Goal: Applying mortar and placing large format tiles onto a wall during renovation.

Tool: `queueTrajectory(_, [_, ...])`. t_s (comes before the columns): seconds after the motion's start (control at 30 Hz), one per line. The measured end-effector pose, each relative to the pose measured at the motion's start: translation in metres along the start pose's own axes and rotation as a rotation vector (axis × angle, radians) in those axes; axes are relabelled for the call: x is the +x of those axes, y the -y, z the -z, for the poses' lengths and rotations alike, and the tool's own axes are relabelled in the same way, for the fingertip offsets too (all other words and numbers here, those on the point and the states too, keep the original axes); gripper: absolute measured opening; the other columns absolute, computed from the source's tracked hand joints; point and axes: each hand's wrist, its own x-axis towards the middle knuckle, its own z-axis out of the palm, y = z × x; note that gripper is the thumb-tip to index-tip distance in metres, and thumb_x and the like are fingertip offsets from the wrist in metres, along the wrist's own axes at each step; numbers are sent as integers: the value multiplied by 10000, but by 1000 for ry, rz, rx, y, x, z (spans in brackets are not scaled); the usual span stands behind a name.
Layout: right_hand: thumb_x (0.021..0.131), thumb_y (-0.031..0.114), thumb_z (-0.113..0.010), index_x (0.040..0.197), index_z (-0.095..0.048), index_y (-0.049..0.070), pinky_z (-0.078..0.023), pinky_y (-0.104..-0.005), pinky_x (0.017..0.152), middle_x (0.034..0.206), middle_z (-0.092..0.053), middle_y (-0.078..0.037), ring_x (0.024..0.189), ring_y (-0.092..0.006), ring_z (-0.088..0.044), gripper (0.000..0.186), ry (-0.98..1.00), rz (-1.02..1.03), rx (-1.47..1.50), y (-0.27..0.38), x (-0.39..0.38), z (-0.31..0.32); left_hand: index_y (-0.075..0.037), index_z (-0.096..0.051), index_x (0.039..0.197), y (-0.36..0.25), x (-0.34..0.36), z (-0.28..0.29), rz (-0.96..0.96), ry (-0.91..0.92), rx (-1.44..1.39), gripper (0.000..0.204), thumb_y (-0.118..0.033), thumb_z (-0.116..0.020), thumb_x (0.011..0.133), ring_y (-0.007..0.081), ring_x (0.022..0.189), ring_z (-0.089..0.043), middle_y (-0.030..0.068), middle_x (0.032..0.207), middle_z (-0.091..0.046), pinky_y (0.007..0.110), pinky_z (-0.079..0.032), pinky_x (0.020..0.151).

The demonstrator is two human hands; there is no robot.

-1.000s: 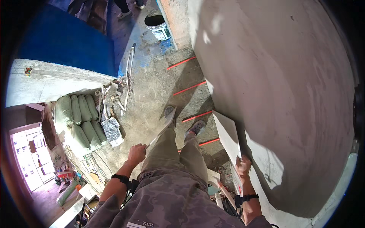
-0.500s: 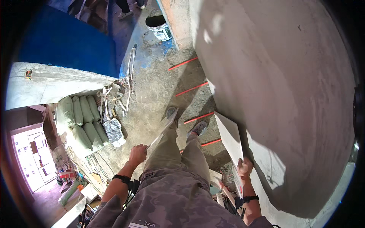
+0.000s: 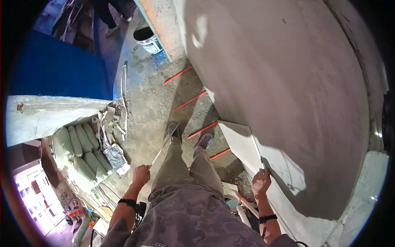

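My left hand [image 3: 141,175] is closed on the edge of a thin pale tile [image 3: 162,146], which hangs beside my left leg and shows nearly edge-on. My right hand [image 3: 261,182] grips the near corner of another large white tile [image 3: 240,139]. This tile's broad face, with a fine ribbed texture, is turned up towards me. It stands tilted close beside the grey wall [image 3: 284,90]; whether it touches the wall or floor I cannot tell.
Several red strips [image 3: 190,101] lie on the rough floor along the wall. Stacked green sacks [image 3: 85,161], a silvery packet [image 3: 117,157] and rubble [image 3: 108,123] are at left. A bucket [image 3: 149,40] and a person's legs [image 3: 108,16] are farther off. Pipes [image 3: 243,216] lie near my right leg.
My view has swung, so the surroundings sit lower at left. The left tile has turned more edge-on. The right tile has tipped to show more of its face, and my right hand has risen slightly.
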Motion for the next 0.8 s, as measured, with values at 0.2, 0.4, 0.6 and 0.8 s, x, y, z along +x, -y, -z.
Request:
queueTrajectory(0.2, [798,61,-613,1094,-634,3,-483,-461,876,1032,-637,-218,962,-417,-603,303,142,-177,330,-26,-30,-52,-69,-695,976,16,2,-16,-12,52,35,238,-130,-578,778,370,842,-644,180,870,-663,481,-511,765])
queueTrajectory(0.4, [787,105,-628,1120,-636,-63,-452,-495,965,1079,-650,-272,1036,-445,-608,373,174,-212,315,-50,-22,-86,-90,-673,933,9,-5,-10,11,66,34,190,-122,-544,798,371,867,-655,159,858,-658,493,-529,740])
queueTrajectory(0.6, [779,101,-656,1156,-604,-45,-414,-499,1006,1078,-641,-247,1070,-413,-592,407,107,-241,304,-48,-29,-95,-100,-675,966,9,-2,-7,10,86,75,211,-183,-572,802,371,865,-657,160,880,-673,496,-532,726])
queueTrajectory(0.8, [768,58,-643,1290,-516,-38,-440,-468,978,1128,-621,-223,1059,-381,-606,546,179,-371,474,-40,-31,-93,-114,-682,1004,16,0,-8,-2,111,103,246,-169,-563,796,373,879,-659,161,897,-680,501,-531,746])
